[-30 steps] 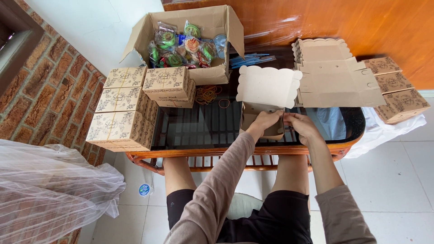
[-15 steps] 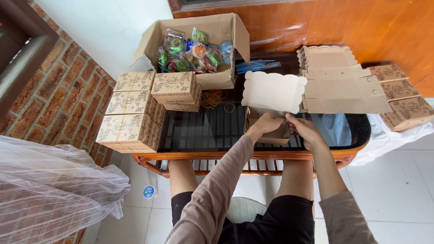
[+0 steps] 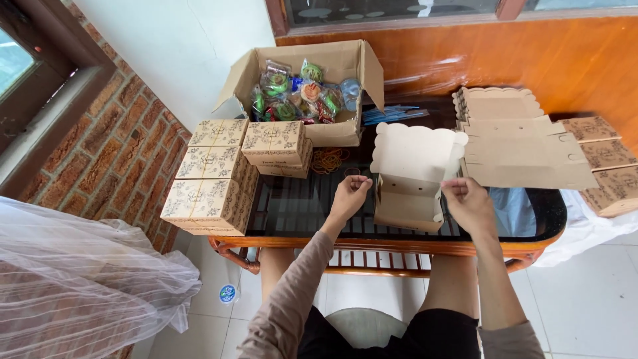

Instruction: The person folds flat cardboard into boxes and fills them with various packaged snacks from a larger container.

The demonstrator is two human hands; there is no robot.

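Note:
A small kraft box (image 3: pixel 407 199) with a scalloped lid standing open sits on the glass-topped table (image 3: pixel 299 206) in front of me. My left hand (image 3: pixel 349 196) hovers just left of the box, fingers loosely curled, holding nothing. My right hand (image 3: pixel 468 203) hovers just right of it, fingers apart, near the edge of a stack of flat unfolded box blanks (image 3: pixel 515 143).
Several closed patterned boxes (image 3: pixel 212 176) are stacked at the table's left. An open carton (image 3: pixel 319 86) of wrapped snacks stands at the back, with rubber bands (image 3: pixel 330 158) before it. More closed boxes (image 3: pixel 605 163) sit far right. A white mesh bag (image 3: pixel 80 286) lies at lower left.
Both hands have come off the box and moved apart to its sides. The box now stands assembled with its lid up. The view has moved closer.

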